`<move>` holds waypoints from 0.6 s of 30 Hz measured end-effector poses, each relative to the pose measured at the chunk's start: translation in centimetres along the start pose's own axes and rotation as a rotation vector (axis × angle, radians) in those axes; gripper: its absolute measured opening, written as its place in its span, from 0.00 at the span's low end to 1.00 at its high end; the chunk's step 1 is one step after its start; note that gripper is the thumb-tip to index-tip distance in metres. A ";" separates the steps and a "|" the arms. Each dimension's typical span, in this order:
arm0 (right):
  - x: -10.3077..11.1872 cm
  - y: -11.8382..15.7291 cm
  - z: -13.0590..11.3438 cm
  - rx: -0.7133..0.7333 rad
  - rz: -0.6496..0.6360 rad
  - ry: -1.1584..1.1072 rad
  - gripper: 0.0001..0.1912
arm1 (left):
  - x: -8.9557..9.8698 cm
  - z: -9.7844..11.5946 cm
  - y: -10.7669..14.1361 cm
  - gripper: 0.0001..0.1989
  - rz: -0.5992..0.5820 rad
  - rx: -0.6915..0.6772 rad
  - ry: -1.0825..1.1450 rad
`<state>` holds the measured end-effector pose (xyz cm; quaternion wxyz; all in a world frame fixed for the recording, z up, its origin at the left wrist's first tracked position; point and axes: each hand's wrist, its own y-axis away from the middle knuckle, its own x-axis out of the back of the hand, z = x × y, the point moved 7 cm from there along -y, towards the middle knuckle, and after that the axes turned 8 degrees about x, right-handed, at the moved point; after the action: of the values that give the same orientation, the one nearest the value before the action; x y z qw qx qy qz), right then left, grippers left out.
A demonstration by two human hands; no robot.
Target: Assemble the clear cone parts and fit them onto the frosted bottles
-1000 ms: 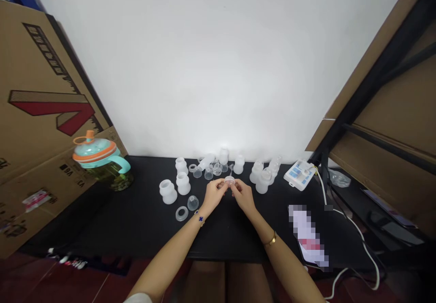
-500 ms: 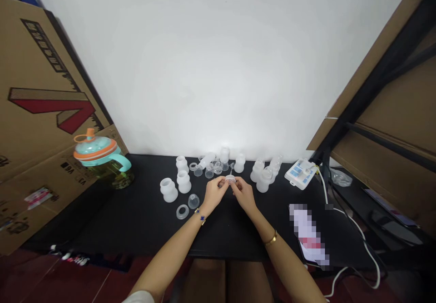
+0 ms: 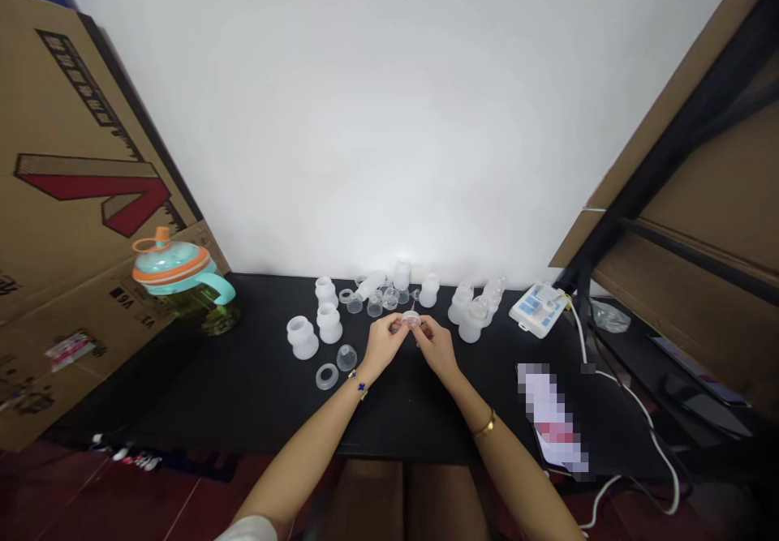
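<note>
Between the fingertips of both hands is a small translucent bottle collar (image 3: 411,317) with a thin piece standing up from its middle. My left hand (image 3: 385,341) pinches its left side, and my right hand (image 3: 434,341) pinches its right. A clear dome cap (image 3: 346,349) and a loose clear ring (image 3: 327,376) lie left of my left wrist. Farther left stand milky-white bottles, among them an open-necked bottle (image 3: 303,339). Several clear caps and rings, such as a clear cap (image 3: 375,306), lie behind my hands. A bottle with a clear top (image 3: 471,322) stands to the right.
A large teal-and-orange jug (image 3: 176,277) stands at the left by a cardboard box (image 3: 79,200). On the right are a white power strip (image 3: 538,311) with a cable (image 3: 577,328) and a phone (image 3: 551,419). A white wall (image 3: 389,119) closes off the back of the black table (image 3: 256,395).
Both hands stay at the same place with the bottle collar between them. The view has shifted very slightly; nothing on the table has visibly moved.
</note>
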<state>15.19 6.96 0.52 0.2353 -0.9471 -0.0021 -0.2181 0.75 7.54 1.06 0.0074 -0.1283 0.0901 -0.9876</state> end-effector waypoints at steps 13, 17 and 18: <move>0.0 0.0 0.0 0.007 -0.003 0.006 0.17 | 0.0 0.1 0.0 0.15 -0.005 0.009 0.007; 0.1 0.0 0.0 0.010 0.001 0.018 0.18 | 0.1 0.0 0.0 0.15 0.005 -0.005 -0.005; 0.1 -0.1 -0.1 0.011 0.004 0.019 0.18 | 0.1 0.0 0.0 0.14 0.007 -0.008 -0.010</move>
<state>15.23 6.97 0.63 0.2408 -0.9437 0.0009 -0.2267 0.66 7.57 1.12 0.0107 -0.1331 0.0945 -0.9865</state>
